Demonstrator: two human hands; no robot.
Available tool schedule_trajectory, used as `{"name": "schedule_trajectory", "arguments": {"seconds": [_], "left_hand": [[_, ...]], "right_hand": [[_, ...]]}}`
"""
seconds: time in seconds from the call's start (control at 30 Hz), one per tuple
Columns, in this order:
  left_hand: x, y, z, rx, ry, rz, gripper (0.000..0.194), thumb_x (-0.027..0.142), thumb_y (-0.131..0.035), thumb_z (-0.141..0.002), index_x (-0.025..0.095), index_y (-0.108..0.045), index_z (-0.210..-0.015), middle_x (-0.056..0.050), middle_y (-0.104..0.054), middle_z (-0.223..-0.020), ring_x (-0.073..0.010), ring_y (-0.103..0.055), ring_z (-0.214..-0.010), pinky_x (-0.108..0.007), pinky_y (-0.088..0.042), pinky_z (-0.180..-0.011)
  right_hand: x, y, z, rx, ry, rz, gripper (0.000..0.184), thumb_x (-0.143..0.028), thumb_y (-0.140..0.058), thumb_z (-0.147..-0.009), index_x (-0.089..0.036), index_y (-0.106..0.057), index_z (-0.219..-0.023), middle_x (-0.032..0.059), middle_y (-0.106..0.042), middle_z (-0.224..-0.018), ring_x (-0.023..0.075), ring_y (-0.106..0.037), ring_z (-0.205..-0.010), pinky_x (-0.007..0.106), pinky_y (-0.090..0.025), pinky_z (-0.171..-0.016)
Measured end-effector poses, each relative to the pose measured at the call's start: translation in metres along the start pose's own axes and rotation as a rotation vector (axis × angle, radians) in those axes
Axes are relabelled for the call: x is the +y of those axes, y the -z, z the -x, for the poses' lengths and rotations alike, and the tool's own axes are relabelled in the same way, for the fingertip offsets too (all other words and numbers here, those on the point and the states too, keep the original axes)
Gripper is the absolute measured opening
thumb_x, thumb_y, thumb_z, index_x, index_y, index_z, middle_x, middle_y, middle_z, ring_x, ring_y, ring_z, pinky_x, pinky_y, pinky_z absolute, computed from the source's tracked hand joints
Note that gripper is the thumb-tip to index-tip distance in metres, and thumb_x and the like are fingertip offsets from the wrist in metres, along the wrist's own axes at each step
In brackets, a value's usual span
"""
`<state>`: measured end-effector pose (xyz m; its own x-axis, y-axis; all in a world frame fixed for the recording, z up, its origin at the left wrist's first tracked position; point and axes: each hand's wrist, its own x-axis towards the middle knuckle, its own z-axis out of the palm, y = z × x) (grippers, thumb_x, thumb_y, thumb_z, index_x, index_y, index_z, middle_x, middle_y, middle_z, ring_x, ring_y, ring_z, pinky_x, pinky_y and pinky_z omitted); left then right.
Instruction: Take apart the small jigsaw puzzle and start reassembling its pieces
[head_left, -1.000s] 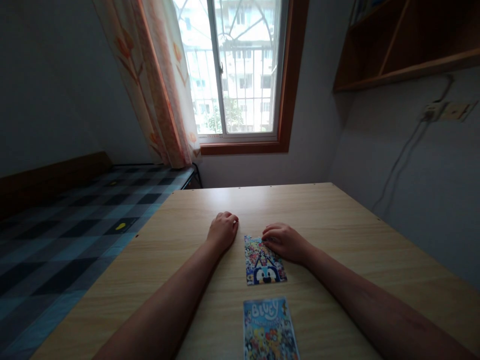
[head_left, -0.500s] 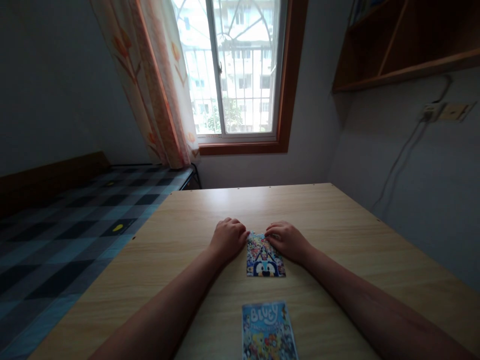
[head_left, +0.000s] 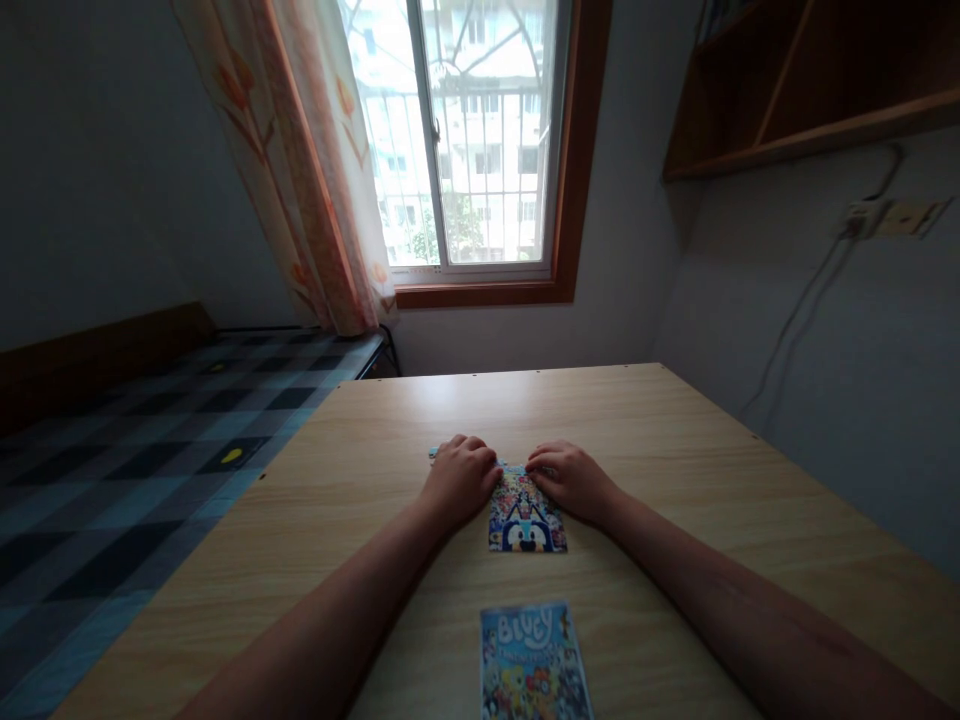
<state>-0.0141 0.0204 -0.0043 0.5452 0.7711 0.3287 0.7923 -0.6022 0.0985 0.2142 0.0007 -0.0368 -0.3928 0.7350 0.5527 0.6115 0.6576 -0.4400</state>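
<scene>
Touching pic card [head_left: 527, 518]: L hand [head_left: 463, 478], R hand [head_left: 571, 480].

At 12 o'clock, daylight enters a barred window [head_left: 487, 150] with 1 floral curtain [head_left: 300, 170] on its left. A checked bed [head_left: 150, 450] stands at 9 o'clock, a pale wood table [head_left: 637, 430] fills 6 o'clock, and wooden shelves [head_left: 810, 90] hang on the dim wall [head_left: 840, 330] at 2 o'clock.
</scene>
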Motion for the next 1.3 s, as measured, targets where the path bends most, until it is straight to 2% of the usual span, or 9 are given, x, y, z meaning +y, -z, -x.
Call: {"name": "schedule_trajectory", "arguments": {"seconds": [0.13,0.3,0.47,0.7,0.93,1.03,1.3], "left_hand": [[0.002,0.000,0.000,0.008,0.018,-0.004,0.017,0.034,-0.060,-0.086,0.023,-0.073,-0.086,-0.007,-0.069,-0.101,-0.0253,-0.056,-0.099,-0.041,-0.042,-0.091],[0.001,0.000,-0.001,0.001,0.027,0.018,0.016,0.033,-0.061,-0.085,0.023,-0.072,-0.089,-0.007,-0.069,-0.103,-0.0253,-0.056,-0.101,-0.041,-0.042,-0.091],[0.000,-0.002,-0.001,0.000,0.041,0.029,0.015,0.031,-0.061,-0.083,0.021,-0.071,-0.089,-0.008,-0.067,-0.105,-0.0267,-0.055,-0.104,-0.041,-0.041,-0.092],[0.002,-0.003,0.001,-0.025,0.046,0.028,0.011,0.026,-0.061,-0.077,0.021,-0.067,-0.085,-0.007,-0.066,-0.104,-0.0255,-0.055,-0.104,-0.040,-0.041,-0.094],[0.010,0.002,0.005,0.046,-0.002,-0.090,0.015,0.029,-0.061,-0.078,0.019,-0.068,-0.087,-0.011,-0.064,-0.117,-0.0296,-0.050,-0.115,-0.047,-0.032,-0.105],[0.015,0.003,0.006,0.044,0.004,-0.139,0.018,0.030,-0.059,-0.082,0.018,-0.070,-0.088,-0.012,-0.064,-0.117,-0.0298,-0.050,-0.114,-0.049,-0.029,-0.107],[0.020,0.001,0.004,0.020,-0.011,-0.193,0.023,0.031,-0.055,-0.087,0.015,-0.071,-0.092,-0.014,-0.064,-0.112,-0.0299,-0.052,-0.110,-0.046,-0.036,-0.100]], "right_hand": [[0.001,0.000,0.000,-0.006,0.011,0.006,0.014,-0.016,-0.065,-0.083,-0.023,-0.076,-0.085,0.0045,-0.075,-0.095,0.0219,-0.067,-0.094,0.037,-0.050,-0.090],[0.003,-0.001,0.002,0.005,-0.005,0.076,0.011,-0.021,-0.068,-0.083,-0.027,-0.076,-0.086,0.0025,-0.076,-0.094,0.0266,-0.063,-0.109,0.048,-0.044,-0.101],[0.001,0.000,0.002,0.003,0.000,0.074,0.010,-0.022,-0.068,-0.083,-0.027,-0.076,-0.086,0.0025,-0.076,-0.095,0.0263,-0.062,-0.111,0.047,-0.043,-0.102],[-0.003,0.002,0.002,-0.034,-0.092,0.142,0.017,-0.026,-0.065,-0.086,-0.024,-0.075,-0.100,0.0047,-0.075,-0.103,0.0306,-0.055,-0.121,0.050,-0.036,-0.105],[-0.009,0.004,0.001,-0.028,-0.174,0.252,0.020,-0.036,-0.067,-0.087,-0.023,-0.075,-0.102,0.0065,-0.073,-0.095,0.0245,-0.058,-0.097,0.041,-0.038,-0.095],[-0.010,0.004,0.002,-0.064,-0.171,0.300,0.020,-0.037,-0.069,-0.086,-0.024,-0.075,-0.101,0.0057,-0.071,-0.093,0.0243,-0.056,-0.097,0.039,-0.037,-0.093],[-0.018,0.007,-0.001,-0.121,-0.183,0.390,0.019,-0.039,-0.064,-0.090,-0.024,-0.075,-0.097,0.0070,-0.070,-0.094,0.0246,-0.055,-0.098,0.039,-0.035,-0.094]]}}
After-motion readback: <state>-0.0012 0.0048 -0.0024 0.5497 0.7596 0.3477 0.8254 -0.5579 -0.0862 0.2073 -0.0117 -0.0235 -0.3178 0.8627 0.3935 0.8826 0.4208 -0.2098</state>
